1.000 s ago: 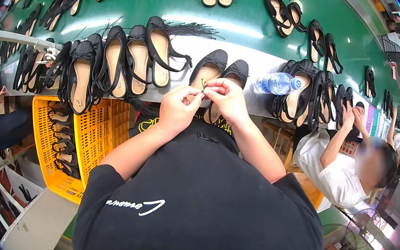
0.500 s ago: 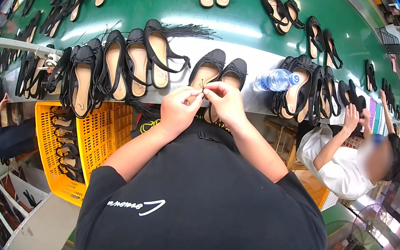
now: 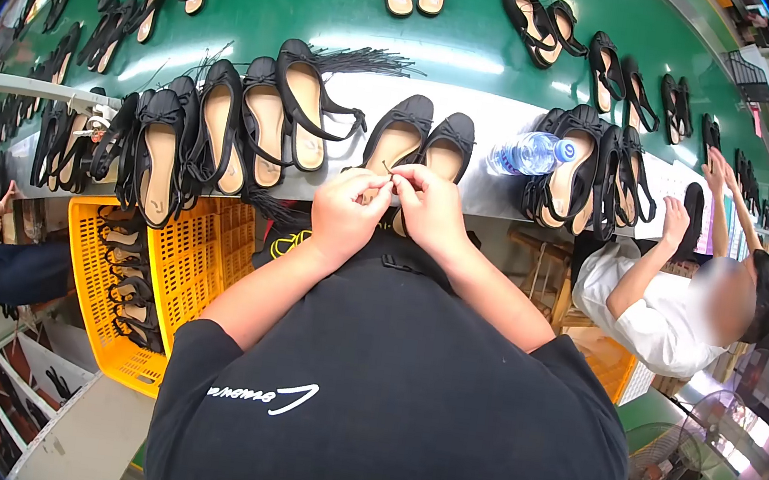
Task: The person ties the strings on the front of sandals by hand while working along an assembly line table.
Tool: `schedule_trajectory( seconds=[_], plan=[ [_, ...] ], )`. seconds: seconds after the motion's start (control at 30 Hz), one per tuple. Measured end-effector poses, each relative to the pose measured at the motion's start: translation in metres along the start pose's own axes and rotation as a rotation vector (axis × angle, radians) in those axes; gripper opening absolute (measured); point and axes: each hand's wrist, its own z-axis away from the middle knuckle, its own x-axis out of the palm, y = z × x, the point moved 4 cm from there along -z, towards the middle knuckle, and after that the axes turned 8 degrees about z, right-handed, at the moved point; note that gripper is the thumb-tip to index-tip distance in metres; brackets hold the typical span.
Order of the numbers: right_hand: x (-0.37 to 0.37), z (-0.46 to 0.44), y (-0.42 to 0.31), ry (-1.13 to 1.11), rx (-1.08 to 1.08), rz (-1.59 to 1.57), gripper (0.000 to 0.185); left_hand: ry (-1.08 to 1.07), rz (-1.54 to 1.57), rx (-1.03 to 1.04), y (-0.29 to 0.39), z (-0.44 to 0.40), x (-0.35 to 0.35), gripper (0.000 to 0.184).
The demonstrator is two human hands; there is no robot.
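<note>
My left hand (image 3: 347, 211) and my right hand (image 3: 429, 209) meet at the fingertips over the heel end of a pair of black flats. Both pinch a thin dark cord (image 3: 386, 169), whose short end sticks up between them. Just beyond the fingers lie the left shoe (image 3: 397, 136) and the right shoe (image 3: 447, 147), toes pointing away, each with a beige insole. My hands hide their heels. Whether the cord is joined to a shoe cannot be made out.
Black slingback shoes (image 3: 219, 124) crowd the bench at left, near a bundle of black cords (image 3: 358, 60). At right are a water bottle (image 3: 531, 154) and more shoes. A yellow crate (image 3: 185, 264) stands below left. A co-worker (image 3: 650, 301) sits at right.
My hands stay together, with slight finger movement around the cord. The co-worker at right has moved one arm out towards the belt and parted the hands.
</note>
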Motion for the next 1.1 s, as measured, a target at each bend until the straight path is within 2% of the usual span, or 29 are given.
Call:
schedule_trajectory(
  seconds=[0.07, 0.1, 0.17, 0.3, 0.43, 0.53, 0.57, 0.67, 0.8, 0.87, 1.0, 1.1],
  plan=[
    [0.009, -0.009, 0.018, -0.127, 0.181, -0.305, 0.018, 0.000, 0.015, 0.019, 0.000, 0.000, 0.001, 0.011],
    [0.006, -0.012, 0.020, -0.125, 0.182, -0.307, 0.018, 0.003, 0.029, 0.038, 0.001, 0.001, 0.001, 0.011],
    [0.003, -0.015, 0.026, -0.259, 0.316, -0.491, 0.018, -0.011, -0.004, 0.044, 0.004, 0.000, 0.001, 0.011],
    [0.001, -0.019, 0.036, -0.256, 0.339, -0.687, 0.014, 0.000, -0.034, 0.074, 0.006, -0.001, 0.003, 0.011],
    [0.008, -0.017, 0.037, -0.208, 0.251, -0.647, 0.012, 0.005, -0.036, 0.085, 0.003, -0.002, 0.003, 0.011],
    [0.000, -0.004, 0.011, -0.012, 0.103, -0.310, 0.013, -0.001, -0.054, 0.088, 0.005, -0.002, 0.003, 0.010],
    [0.000, 0.000, 0.010, -0.013, 0.104, -0.311, 0.013, 0.008, -0.044, 0.086, 0.005, -0.003, 0.003, 0.010],
    [-0.007, 0.004, -0.003, 0.191, -0.232, 0.064, 0.014, 0.010, -0.044, 0.085, 0.006, -0.003, 0.003, 0.010],
    [-0.005, 0.003, 0.000, 0.148, -0.176, 0.031, 0.016, 0.009, -0.046, 0.084, 0.005, -0.003, 0.004, 0.010],
    [0.002, 0.000, 0.010, 0.054, 0.105, -0.372, 0.018, 0.008, -0.047, 0.071, 0.004, -0.003, 0.005, 0.009],
    [0.000, -0.004, 0.013, 0.080, 0.129, -0.374, 0.015, 0.025, -0.054, 0.089, 0.003, -0.003, 0.005, 0.009],
    [0.000, -0.004, 0.016, 0.002, 0.152, -0.307, 0.016, 0.021, -0.056, 0.086, 0.001, -0.003, 0.004, 0.010]
  ],
)
